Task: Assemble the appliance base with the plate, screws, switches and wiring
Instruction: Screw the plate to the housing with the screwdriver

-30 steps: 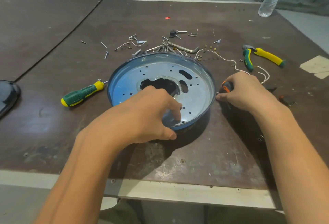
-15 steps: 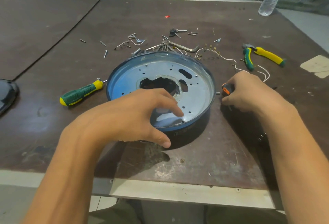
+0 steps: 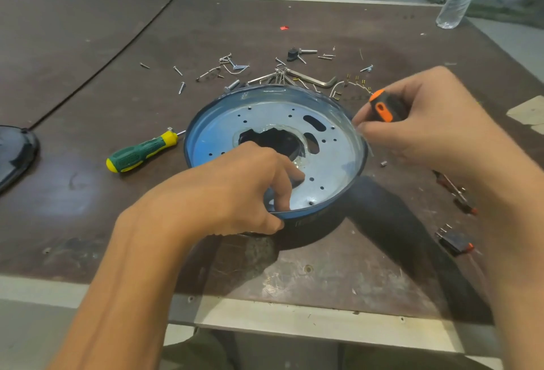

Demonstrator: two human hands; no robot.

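Fingers (image 3: 290,171), left hand (image 3: 223,193): gripping near rim of round blue metal appliance base (image 3: 203,137). Right hand (image 3: 426,125): clasping orange-and-black screwdriver (image 3: 382,110) beside base.

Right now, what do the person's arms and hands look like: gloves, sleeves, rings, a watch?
Both are bare. The left hand and right hand wear no gloves, and no rings show on the fingers in view. Neither wrist carries a watch or band. The left forearm and right forearm are uncovered as far as the frame shows; no sleeve appears.
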